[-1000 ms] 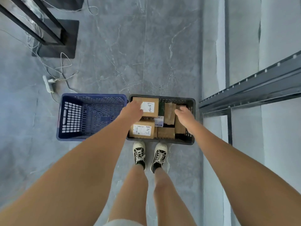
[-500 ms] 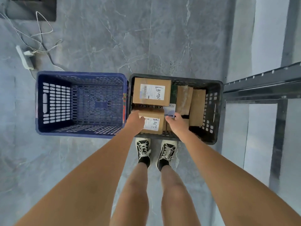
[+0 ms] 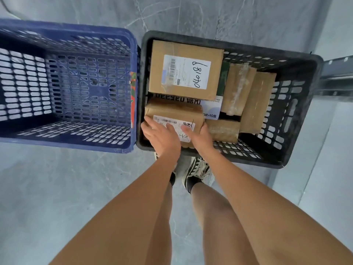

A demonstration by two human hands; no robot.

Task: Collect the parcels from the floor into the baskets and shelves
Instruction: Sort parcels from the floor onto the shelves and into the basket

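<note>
A black basket (image 3: pixel 298 104) on the floor holds several brown cardboard parcels. The biggest parcel (image 3: pixel 183 69), with a white label, lies at its far left. Nearer me lies a smaller labelled parcel (image 3: pixel 172 113). My left hand (image 3: pixel 162 134) lies on this parcel's near left corner with fingers spread over its top. My right hand (image 3: pixel 200 136) grips its near right edge, thumb on the label. Beside it on the left stands a blue basket (image 3: pixel 131 77) with nothing inside.
A grey metal shelf rail (image 3: pixel 338 77) juts in at the right edge, just past the black basket. My two shoes (image 3: pixel 196 171) stand on the grey marbled floor right below the black basket. Bare floor spreads to the lower left.
The view has dropped closer to the baskets. Both hands have come together from the basket's two sides onto the near labelled parcel.
</note>
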